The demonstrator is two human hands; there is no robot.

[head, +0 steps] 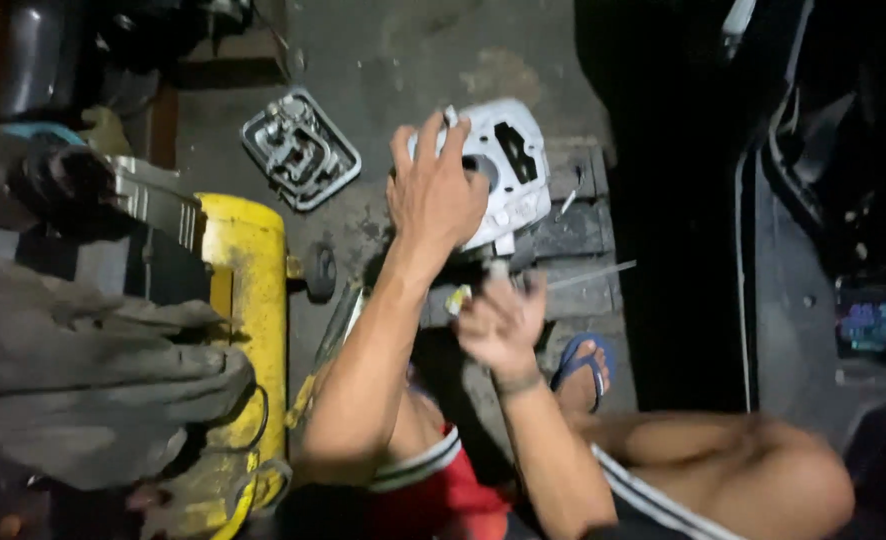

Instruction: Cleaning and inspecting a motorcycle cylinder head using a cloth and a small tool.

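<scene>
Head view shows one white metal casting (508, 165) on planks in the middle, probably heavy, stiff and safest taken by its outer rim, where the left hand (433, 190) grips it, while the right hand (498, 325) pinches one thin rod (588, 274).

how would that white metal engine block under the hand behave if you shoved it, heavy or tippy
The white engine block looks like cast metal, so probably heavy and rigid. It sits across wooden planks under the left hand, so it may rock. Its painted faces could be slippery.
</scene>
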